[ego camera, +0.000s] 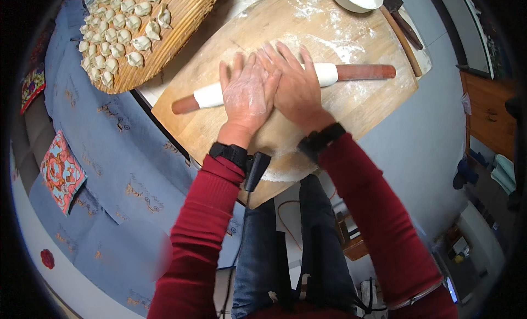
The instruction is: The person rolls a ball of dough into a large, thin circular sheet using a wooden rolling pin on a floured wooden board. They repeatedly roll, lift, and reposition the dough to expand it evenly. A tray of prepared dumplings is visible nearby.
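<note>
A reddish-brown wooden rolling pin (366, 72) lies slantwise across a floured wooden board (197, 134). Its middle is wrapped in a sheet of white dough (327, 74), which shows on both sides of my hands. My left hand (248, 88) lies flat on the wrapped part, its back dusted with flour and its fingers stretched out. Beside it, my right hand (294, 84) presses flat too, with its fingertips past the pin. The two hands touch at the thumbs and hide the dough beneath them. Both palms face down, and neither hand closes around the pin.
A woven straw tray (177, 35) at upper left holds rows of dumplings (117, 35). At the top right stands a white bowl (357, 0) of flour. A second wooden stick (401, 41) and a dark-handled knife (405, 29) lie by the board's right edge. A blue-covered sofa (111, 154) is left.
</note>
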Tool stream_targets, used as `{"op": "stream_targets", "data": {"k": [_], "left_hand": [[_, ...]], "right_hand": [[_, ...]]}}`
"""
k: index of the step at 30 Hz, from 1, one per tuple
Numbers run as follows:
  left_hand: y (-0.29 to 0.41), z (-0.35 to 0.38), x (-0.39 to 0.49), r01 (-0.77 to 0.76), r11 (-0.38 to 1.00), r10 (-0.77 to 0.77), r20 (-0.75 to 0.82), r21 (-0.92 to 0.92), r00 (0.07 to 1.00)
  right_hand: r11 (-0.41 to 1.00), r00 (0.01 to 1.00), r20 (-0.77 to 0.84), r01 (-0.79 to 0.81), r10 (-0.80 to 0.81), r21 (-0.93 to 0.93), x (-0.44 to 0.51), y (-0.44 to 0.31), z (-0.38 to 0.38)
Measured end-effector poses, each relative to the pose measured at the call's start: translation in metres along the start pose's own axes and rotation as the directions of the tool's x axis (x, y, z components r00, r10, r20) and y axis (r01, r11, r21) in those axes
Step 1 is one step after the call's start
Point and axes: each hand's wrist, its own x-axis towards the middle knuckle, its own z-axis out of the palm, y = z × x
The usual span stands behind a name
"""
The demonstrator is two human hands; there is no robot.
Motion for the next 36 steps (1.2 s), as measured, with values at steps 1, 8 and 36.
{"op": "stream_targets", "data": {"k": [1, 8, 36], "left_hand": [[0.003, -0.004, -0.008, 0.026, 0.998, -0.029, 0.041, 0.065, 0.999], [-0.002, -0.002, -0.062, -0.022, 0.979, 0.007, 0.072, 0.204, 0.997], [-0.024, -0.009, -0.057, -0.026, 0.953, 0.008, 0.060, 0.303, 0.998]], "right_hand": [[1.000, 1.000, 0.029, 0.001, -0.001, 0.021, -0.019, -0.008, 0.000], [0.999, 0.990, 0.141, 0.031, -0.028, -0.016, -0.084, 0.002, -0.017], [0.995, 0.987, 0.159, 0.001, -0.017, 0.100, -0.072, 0.013, -0.024]]}}
